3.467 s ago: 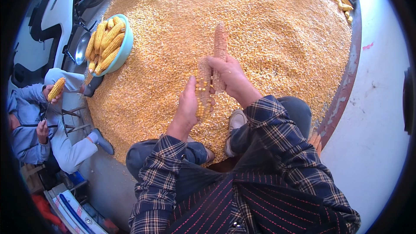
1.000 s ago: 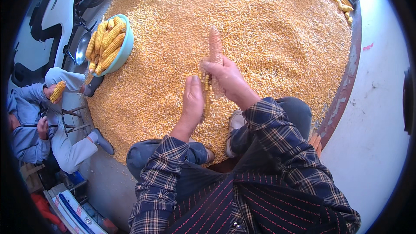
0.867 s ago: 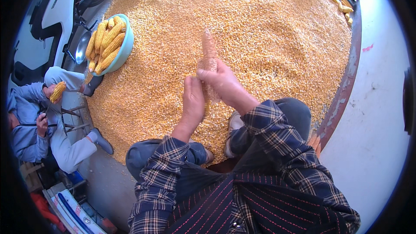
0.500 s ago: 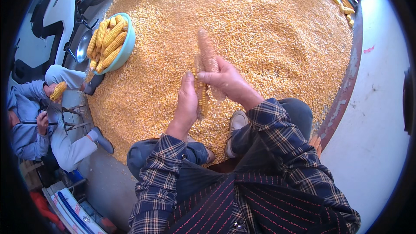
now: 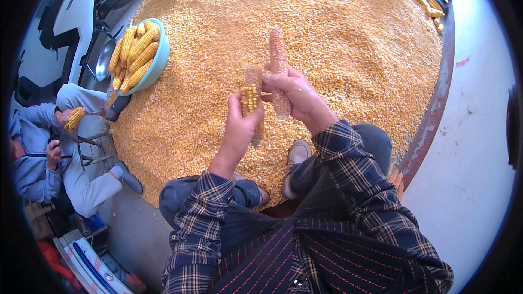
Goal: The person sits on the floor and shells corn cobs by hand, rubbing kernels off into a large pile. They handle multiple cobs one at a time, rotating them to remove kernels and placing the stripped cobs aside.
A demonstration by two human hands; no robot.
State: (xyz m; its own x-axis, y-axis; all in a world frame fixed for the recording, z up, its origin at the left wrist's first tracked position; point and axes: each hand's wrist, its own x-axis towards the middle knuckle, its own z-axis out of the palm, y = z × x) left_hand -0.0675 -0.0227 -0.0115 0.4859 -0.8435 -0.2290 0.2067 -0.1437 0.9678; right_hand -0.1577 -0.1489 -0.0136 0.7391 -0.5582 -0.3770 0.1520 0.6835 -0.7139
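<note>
The stripped cob (image 5: 277, 53) looks dry, matt and rough with pits; the partly shelled cob (image 5: 253, 78) wears rows of smooth kernels (image 5: 250, 97) on a coarse core. From here the kernel heap (image 5: 354, 49) looks grainy. The basin (image 5: 160, 61) seems smooth plastic, the round silvery thing (image 5: 104, 61) beside it glossy metal, the plaid sleeves (image 5: 357, 171) matt cloth, the skirting (image 5: 435, 106) flaking paint.

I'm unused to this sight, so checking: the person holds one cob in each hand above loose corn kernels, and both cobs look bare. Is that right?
Not both: the head view shows yellow kernels on the left cob, in the left hand; only the right cob, in the right hand, looks bare.
</note>
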